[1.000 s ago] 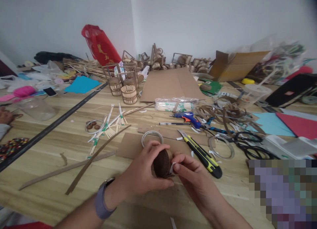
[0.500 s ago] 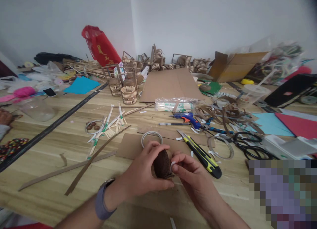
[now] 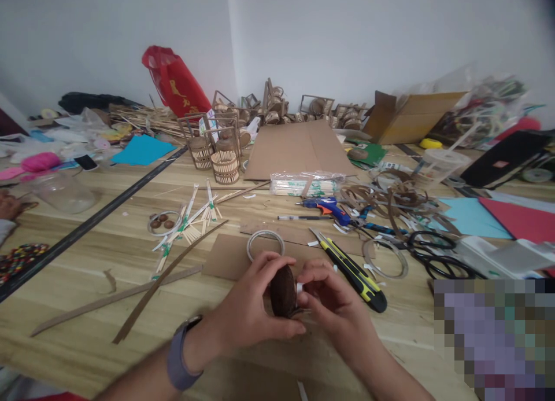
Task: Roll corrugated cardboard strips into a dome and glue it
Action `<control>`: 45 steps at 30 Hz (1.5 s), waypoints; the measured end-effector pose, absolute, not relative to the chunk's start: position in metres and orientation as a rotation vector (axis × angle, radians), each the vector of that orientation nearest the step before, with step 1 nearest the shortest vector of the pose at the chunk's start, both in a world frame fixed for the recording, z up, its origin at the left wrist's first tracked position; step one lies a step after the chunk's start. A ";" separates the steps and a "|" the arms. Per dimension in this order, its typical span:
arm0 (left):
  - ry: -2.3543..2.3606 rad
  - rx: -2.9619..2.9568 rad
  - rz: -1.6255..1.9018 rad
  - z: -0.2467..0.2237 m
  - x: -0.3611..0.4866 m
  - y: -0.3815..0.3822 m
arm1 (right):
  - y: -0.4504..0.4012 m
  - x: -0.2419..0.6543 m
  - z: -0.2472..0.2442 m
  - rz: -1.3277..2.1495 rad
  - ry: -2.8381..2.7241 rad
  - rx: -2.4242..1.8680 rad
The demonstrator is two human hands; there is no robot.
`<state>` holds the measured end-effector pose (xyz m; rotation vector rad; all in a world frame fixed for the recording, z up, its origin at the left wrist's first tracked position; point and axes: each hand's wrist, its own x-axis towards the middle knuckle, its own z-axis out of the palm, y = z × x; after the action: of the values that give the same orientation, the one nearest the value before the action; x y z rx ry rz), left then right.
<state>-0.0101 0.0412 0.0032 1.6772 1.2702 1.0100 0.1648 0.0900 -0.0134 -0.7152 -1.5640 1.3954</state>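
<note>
Between its thumb and fingers, my left hand (image 3: 243, 305) grips a dark brown round piece (image 3: 282, 292), tilted so that one flat face is toward the left. At the right edge of this piece, my right hand (image 3: 340, 305) pinches a small white strip (image 3: 299, 289); whether it is tape or paper I cannot tell. Just beyond the left fingers lies a roll of tape (image 3: 265, 232) on a flat cardboard piece (image 3: 225, 256). A yellow and black utility knife (image 3: 353, 272), blade out, rests to the right of my right hand.
A blue glue gun (image 3: 327, 207), a pen (image 3: 303, 217) and black-handled scissors (image 3: 433, 242) lie beyond and right. Brown strips (image 3: 167, 285) lie at left. Small slatted buckets (image 3: 225, 167) stand farther back. Another person's hand (image 3: 11, 205) is at the left edge.
My right fingers have shifted slightly at the edge of the brown piece, and the white strip looks shorter and straighter between them. The brown piece has turned a little in my left hand.
</note>
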 end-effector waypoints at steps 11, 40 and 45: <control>1.215 1.665 1.033 0.003 -0.008 0.038 | 0.090 0.171 -0.010 1.086 -1.793 -0.683; 1.311 1.718 1.015 0.001 -0.004 0.037 | 0.104 0.185 0.004 1.100 -1.903 -0.607; 1.486 1.887 0.995 0.001 -0.005 0.039 | 0.099 0.185 0.004 1.298 -1.697 -0.689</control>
<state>-0.0050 0.0392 0.0006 1.8868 1.4857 0.9953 0.1852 0.0993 0.0038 -0.6892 -1.6967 1.2983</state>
